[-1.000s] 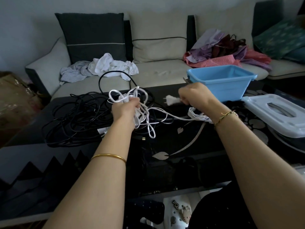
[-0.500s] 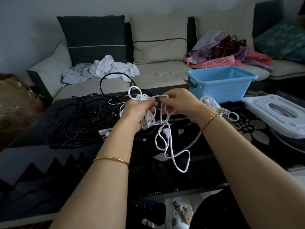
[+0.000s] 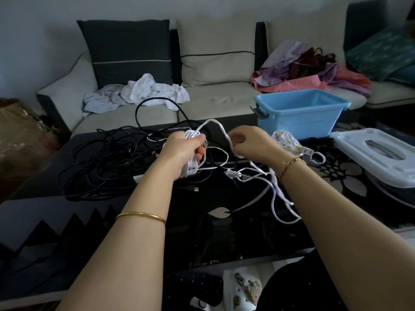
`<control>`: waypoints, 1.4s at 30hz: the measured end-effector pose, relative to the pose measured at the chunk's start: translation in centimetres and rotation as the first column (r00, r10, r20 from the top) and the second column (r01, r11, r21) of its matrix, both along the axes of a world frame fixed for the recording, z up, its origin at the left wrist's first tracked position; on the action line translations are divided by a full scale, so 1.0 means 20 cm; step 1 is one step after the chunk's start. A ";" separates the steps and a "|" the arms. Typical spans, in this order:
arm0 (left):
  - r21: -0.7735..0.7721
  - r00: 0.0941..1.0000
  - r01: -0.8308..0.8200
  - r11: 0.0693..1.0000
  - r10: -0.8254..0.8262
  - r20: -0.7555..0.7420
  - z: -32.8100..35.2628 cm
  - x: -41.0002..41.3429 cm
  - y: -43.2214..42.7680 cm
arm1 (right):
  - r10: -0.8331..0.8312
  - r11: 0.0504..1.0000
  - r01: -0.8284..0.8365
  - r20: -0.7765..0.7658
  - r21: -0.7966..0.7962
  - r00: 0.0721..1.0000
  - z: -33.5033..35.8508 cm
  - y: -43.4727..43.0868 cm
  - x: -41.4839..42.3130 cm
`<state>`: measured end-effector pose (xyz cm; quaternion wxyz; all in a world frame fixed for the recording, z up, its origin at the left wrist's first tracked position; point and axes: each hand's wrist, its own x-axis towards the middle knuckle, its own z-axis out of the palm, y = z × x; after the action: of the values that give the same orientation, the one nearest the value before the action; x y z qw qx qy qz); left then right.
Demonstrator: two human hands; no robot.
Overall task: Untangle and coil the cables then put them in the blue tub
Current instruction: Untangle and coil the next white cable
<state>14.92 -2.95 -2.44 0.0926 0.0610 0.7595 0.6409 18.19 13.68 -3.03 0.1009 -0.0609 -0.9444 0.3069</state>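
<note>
1. Sofa (image 3: 220,95) across the back, strewn with crumpled clothes (image 3: 155,90).
2. Dark glossy surface (image 3: 202,232) in front of it, carrying everything below.
3. Black cables (image 3: 101,167) in a loose tangle over the left part of the surface, one loop arching up at the far edge.
4. Blue tub (image 3: 298,122) upright at the far right of the surface; pale lid (image 3: 381,153) lying just beside it, to the right.
5. Left hand (image 3: 182,151) raised over the middle of the surface, fingers clenched round a wound bundle of white cable (image 3: 190,170).
6. Right hand (image 3: 251,144) near it, fingers curled, pinching the free run of the same cable; run arching between both hands, then dropping in loose loops under the right wrist.
7. Second white cable bundle (image 3: 285,139) on the surface behind the right hand, just in front of the tub, outside it.
8. Small white plug (image 3: 232,174) on the free run, low between the two wrists.
</note>
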 end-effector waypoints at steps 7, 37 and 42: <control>0.126 0.994 0.051 0.991 -0.062 0.090 0.02 0.01 0.02 | 0.301 0.723 -0.192 0.053 -0.664 0.952 0.09 -0.09 0.06; 0.986 0.941 -0.034 0.164 -0.326 0.087 0.10 -0.04 -0.06 | 0.340 0.936 -0.350 0.194 0.022 0.920 -0.03 -0.11 0.03; 0.940 0.991 -0.071 0.335 -0.086 0.106 0.08 -0.07 -0.07 | 0.459 0.888 -0.436 0.233 -0.147 0.857 0.06 -0.13 0.09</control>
<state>13.53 -4.37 -0.94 0.0951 0.0628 0.2421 0.9635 19.95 11.11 -1.93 -0.1014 0.1160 -0.9228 0.3530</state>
